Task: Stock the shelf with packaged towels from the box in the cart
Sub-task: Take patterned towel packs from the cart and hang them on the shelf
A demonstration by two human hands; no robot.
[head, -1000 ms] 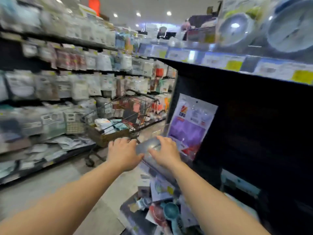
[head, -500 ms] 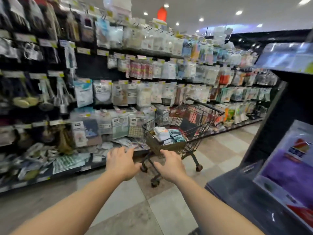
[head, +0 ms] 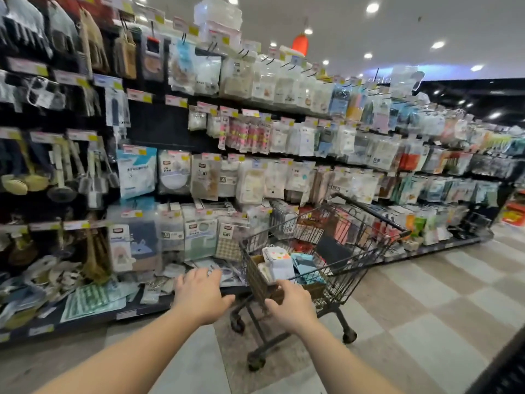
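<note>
Packaged towels, white and pale blue in clear wrap, stacked in brown cardboard box inside dark wire shopping cart mid-aisle. Nearest, both bare arms outstretched: left hand empty, fingers loosely together; right hand empty, fingers curled, just before box. Beyond left, long black shelf hung with packets.

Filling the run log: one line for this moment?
left hand: empty | right hand: empty, near brown cardboard box | black wire cart: packaged towels inside
</note>
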